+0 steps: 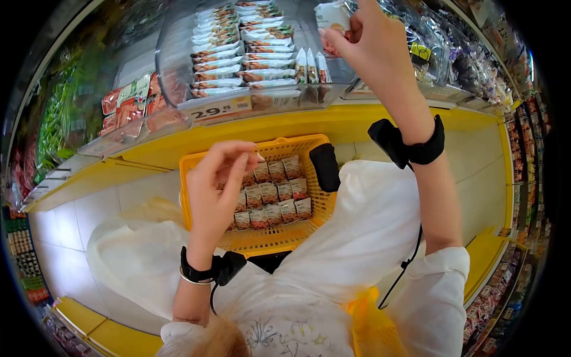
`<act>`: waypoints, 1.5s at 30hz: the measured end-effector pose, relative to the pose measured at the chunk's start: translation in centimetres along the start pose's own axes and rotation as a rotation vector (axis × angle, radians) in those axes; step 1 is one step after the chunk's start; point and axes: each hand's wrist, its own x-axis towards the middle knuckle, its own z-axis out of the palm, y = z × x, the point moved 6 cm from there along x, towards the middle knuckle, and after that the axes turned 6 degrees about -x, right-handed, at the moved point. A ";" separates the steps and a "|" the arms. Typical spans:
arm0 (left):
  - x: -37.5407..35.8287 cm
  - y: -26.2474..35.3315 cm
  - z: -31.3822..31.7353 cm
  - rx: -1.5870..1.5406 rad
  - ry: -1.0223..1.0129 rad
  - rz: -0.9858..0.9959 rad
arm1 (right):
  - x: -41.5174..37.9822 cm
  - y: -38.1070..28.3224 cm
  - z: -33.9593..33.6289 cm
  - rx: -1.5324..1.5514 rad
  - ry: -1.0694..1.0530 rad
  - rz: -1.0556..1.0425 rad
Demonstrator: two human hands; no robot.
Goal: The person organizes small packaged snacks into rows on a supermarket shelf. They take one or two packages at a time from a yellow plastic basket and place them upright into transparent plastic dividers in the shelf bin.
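My right hand (380, 44) is closed on a small white and reddish snack packet (333, 18), at the right end of the clear display bin (339, 74). Rows of similar slim packets (267, 59) lie stacked in this bin, with a few standing upright near its right side. Over the left part of a yellow plastic basket (190, 178) hovers my left hand (217, 184), its fingers loosely curled and apart with nothing visible in them. Inside the basket, small snack packets (267, 193) are laid out in rows; my left hand hides some of them.
A price tag (217, 111) is on the bin's front. Red packs (131, 104) and green packs (62, 113) fill bins to the left. Dark wrapped goods (452, 59) lie to the right. A black pouch (324, 168) hangs at the basket's right rim, beside my knee.
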 end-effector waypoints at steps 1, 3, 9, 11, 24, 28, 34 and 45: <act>0.3 1.2 0.0 0.022 0.022 0.121 | 0.0 0.0 -0.2 0.003 -0.001 -0.017; 2.1 3.2 0.2 0.152 0.034 0.253 | 0.1 0.1 -0.8 0.045 0.002 -0.023; 10.3 8.2 4.7 0.718 -0.158 0.786 | 0.0 0.2 -1.6 0.003 -0.033 -0.094; 12.7 7.6 7.4 0.880 -0.440 0.839 | -0.3 0.2 -1.4 -0.009 -0.018 -0.129; 16.5 2.2 11.0 1.184 -0.791 0.925 | -1.0 0.7 1.0 -0.360 0.146 -0.384; 16.3 2.1 10.7 1.318 -0.709 1.003 | -1.9 0.4 2.4 -0.529 0.132 -0.355; 16.7 2.0 10.9 1.441 -0.707 0.662 | -2.3 0.3 4.5 -0.751 0.033 -0.356; 16.7 2.0 10.4 1.322 -0.686 0.613 | -3.7 0.3 2.6 -0.700 -0.066 -0.354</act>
